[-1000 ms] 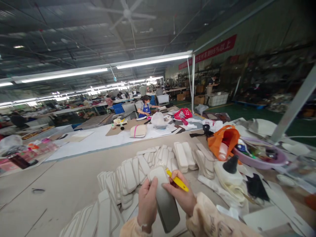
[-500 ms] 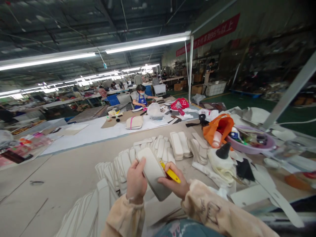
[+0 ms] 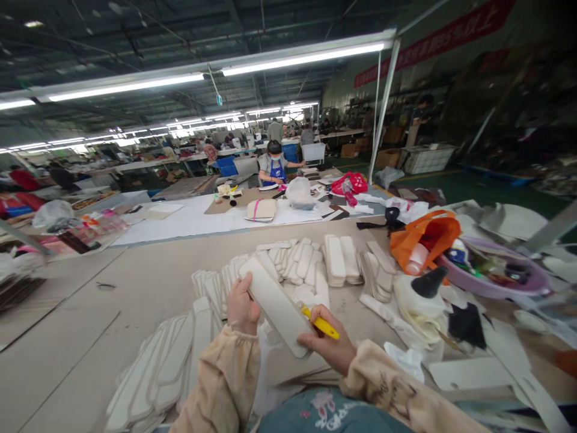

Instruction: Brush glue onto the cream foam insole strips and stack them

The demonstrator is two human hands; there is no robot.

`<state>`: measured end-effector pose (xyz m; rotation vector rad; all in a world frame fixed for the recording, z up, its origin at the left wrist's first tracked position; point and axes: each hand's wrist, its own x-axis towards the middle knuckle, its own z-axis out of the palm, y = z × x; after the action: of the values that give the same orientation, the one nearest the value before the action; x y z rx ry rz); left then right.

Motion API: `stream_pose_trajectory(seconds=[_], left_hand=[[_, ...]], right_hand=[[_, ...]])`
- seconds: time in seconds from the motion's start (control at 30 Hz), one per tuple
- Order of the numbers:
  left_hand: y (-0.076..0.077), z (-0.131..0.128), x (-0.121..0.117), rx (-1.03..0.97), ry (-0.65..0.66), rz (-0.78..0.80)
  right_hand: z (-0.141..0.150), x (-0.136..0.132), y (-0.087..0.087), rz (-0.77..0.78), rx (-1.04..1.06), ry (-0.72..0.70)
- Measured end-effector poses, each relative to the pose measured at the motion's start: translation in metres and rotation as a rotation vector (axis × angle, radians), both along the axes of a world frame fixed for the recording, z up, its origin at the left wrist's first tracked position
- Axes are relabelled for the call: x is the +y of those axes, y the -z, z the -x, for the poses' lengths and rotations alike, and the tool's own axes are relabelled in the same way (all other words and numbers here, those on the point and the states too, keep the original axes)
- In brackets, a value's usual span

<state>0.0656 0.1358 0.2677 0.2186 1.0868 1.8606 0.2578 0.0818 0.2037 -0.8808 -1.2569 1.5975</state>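
In front of me, my left hand point(image 3: 243, 305) grips the upper left end of a long off-white panel with rounded corners point(image 3: 277, 304), thumb on its face. My right hand point(image 3: 331, 340) is closed round a yellow-handled tool point(image 3: 323, 325), its thumb on the lower right end of the panel. The tool's tip is hidden behind the panel's edge, so its exact kind does not show. Fanned-out off-white strips point(image 3: 157, 367) lie left of my left sleeve. Beyond the panel, more strips point(image 3: 302, 261) are spread in overlapping rows, beside upright-edged stacks point(image 3: 342, 258).
To the right stand an orange bag point(image 3: 424, 237), a lilac basin point(image 3: 500, 282) of odds and ends, and a black-tipped cone point(image 3: 428, 282) among scraps. Across the table a co-worker in a blue apron point(image 3: 276, 171) sits behind a clear plastic bag point(image 3: 301, 193). A metal post point(image 3: 385, 108) rises behind.
The panel has turned, showing its long face more fully, and my hands are farther apart along it. My view has swung left, so the surroundings sit farther right.
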Motion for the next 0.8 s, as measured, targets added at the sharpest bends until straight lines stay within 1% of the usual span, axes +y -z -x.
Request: stream_pose_trajectory(seconds=[0.23,0.5,0.67,0.8], left_hand=[[0.003,0.000,-0.008,0.018,-0.035,-0.003],[0.007,-0.005,-0.019,0.081,-0.060,-0.033],[0.009,-0.008,-0.023,0.113,-0.059,-0.061],[0.009,-0.007,-0.024,0.097,-0.065,-0.073]], right_hand=[[-0.002,-0.005,-0.002,-0.025,-0.045,-0.046],[-0.008,-0.008,0.009,-0.023,-0.094,-0.081],[-0.009,-0.010,0.008,-0.050,-0.130,-0.029],[-0.009,-0.011,0.006,-0.074,-0.195,-0.010]])
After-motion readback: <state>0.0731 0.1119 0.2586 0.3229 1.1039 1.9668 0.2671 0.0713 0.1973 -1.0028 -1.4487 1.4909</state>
